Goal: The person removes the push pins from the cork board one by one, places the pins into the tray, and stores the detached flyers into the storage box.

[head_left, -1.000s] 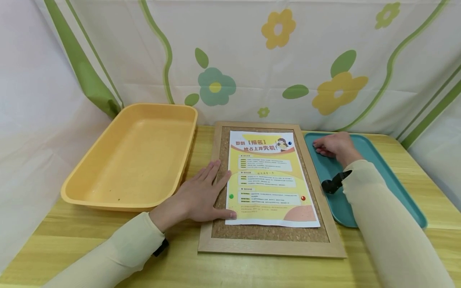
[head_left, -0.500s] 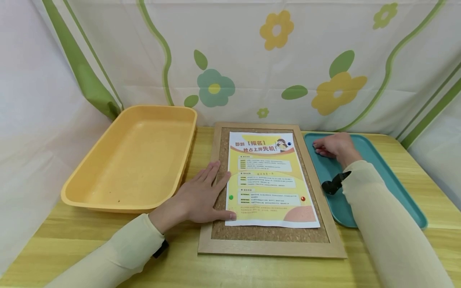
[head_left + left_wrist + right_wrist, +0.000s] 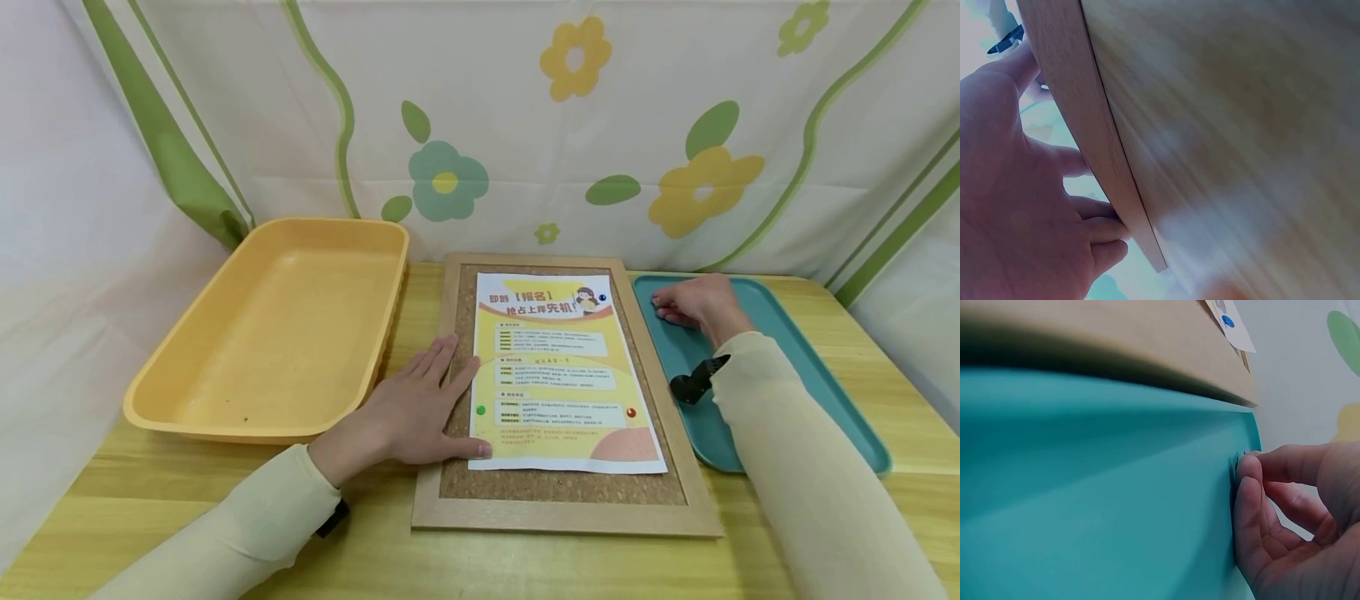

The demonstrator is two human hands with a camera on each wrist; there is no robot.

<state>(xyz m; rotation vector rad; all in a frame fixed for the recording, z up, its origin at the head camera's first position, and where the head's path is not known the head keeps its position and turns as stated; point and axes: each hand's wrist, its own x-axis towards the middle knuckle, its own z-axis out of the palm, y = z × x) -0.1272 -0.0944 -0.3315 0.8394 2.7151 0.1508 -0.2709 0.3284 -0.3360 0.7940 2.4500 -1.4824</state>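
Note:
A printed yellow and white poster (image 3: 551,454) lies on a wood-framed cork board (image 3: 562,487). Round push pins show on it: blue (image 3: 602,297) at the upper right, green (image 3: 481,410) on the left, red (image 3: 631,412) on the right. My left hand (image 3: 415,412) rests across the board's left frame, fingers spread, thumb on the poster's lower left corner. Over the far left part of the teal tray (image 3: 780,375), my right hand (image 3: 701,307) has thumb and index finger pinched together. At those fingertips a speck of purple push pin (image 3: 1247,452) shows, the remainder hidden by the fingers.
Left of the board stands a deep yellow tub (image 3: 277,333) with a few dark specks inside. A flower-print curtain (image 3: 510,125) hangs right behind the wooden table (image 3: 375,550). The teal tray lies close along the board's right side.

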